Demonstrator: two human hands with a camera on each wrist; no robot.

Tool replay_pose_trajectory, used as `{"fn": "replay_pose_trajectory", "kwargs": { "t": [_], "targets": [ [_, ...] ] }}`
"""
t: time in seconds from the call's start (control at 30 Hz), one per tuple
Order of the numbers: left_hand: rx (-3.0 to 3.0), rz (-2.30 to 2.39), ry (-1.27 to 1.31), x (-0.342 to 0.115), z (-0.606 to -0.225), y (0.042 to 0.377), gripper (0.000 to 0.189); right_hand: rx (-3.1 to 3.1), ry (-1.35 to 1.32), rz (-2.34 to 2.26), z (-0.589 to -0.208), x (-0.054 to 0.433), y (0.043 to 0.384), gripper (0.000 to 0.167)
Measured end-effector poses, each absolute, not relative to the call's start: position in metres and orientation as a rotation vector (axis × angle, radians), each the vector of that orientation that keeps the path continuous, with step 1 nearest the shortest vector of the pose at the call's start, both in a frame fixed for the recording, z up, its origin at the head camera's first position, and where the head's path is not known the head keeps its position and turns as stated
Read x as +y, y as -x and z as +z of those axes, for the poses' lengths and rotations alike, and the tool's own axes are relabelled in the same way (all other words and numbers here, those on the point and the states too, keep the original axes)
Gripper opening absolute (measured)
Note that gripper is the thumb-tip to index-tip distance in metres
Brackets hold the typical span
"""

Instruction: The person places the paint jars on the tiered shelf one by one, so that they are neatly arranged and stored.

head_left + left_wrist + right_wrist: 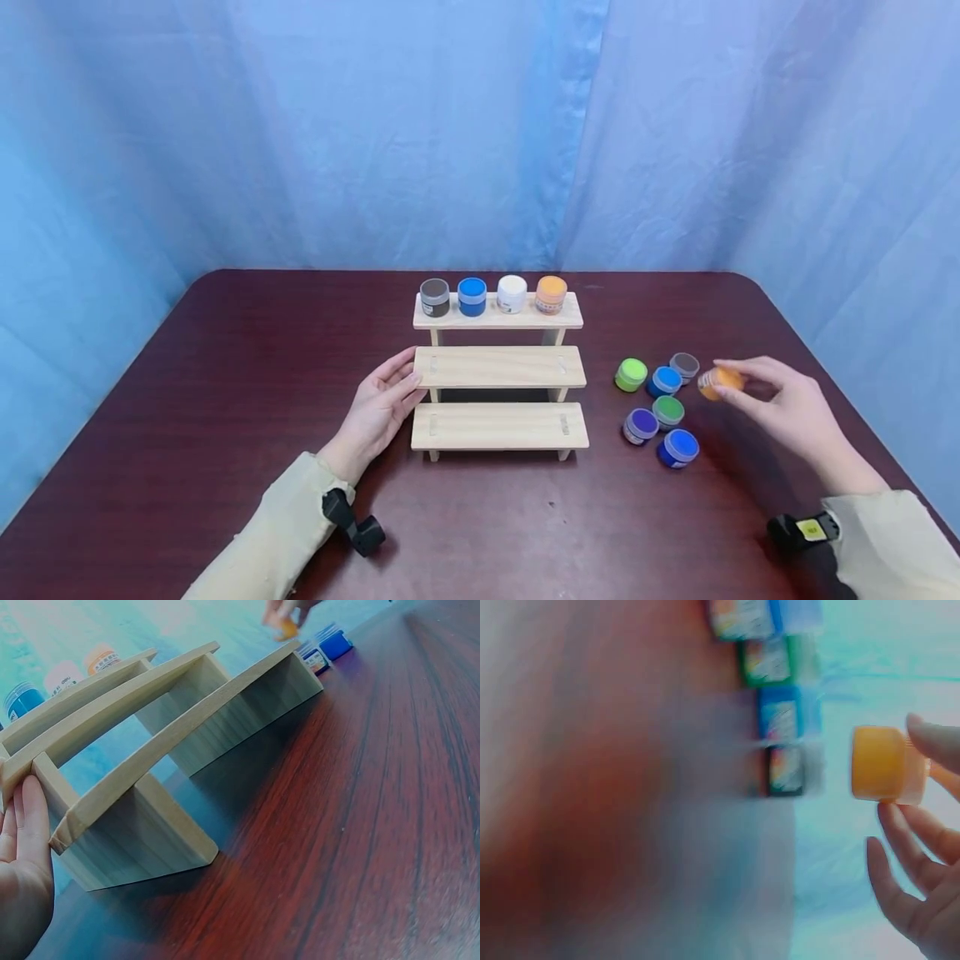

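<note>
An orange jar (723, 383) is pinched by the right hand (787, 404) above the table (225, 400), toward its right edge; the wooden stand (498, 367) is gripped at its left edge by the left hand (378, 410).

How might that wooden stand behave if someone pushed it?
The wooden stand is probably stiff, its shelves being solid-looking boards. It may slide rather than roll, resting on flat-bottomed supports. The top jars could tip, since no rail guards them.

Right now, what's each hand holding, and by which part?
Right hand: orange jar, pinched by its sides. Left hand: wooden stand, gripped at the left end of its middle tier.
</note>
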State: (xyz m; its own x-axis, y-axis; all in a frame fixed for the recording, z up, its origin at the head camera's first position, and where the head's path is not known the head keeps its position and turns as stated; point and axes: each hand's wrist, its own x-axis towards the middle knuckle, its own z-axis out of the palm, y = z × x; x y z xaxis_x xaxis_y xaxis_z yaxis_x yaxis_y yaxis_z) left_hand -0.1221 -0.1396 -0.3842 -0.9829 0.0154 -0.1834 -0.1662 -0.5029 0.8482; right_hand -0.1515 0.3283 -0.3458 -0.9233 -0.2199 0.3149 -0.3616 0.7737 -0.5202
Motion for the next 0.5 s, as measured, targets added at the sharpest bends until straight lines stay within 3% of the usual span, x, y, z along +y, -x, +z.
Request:
{"fn": "replay_pose_trajectory", "kwargs": {
  "t": [0.5],
  "targets": [
    [1.514, 2.62, 0.223, -0.14, -0.382, 0.122, 0.055, -2.418, -0.698, 0.999, -0.29, 0.236, 0.163, 0.04]
  ]
}}
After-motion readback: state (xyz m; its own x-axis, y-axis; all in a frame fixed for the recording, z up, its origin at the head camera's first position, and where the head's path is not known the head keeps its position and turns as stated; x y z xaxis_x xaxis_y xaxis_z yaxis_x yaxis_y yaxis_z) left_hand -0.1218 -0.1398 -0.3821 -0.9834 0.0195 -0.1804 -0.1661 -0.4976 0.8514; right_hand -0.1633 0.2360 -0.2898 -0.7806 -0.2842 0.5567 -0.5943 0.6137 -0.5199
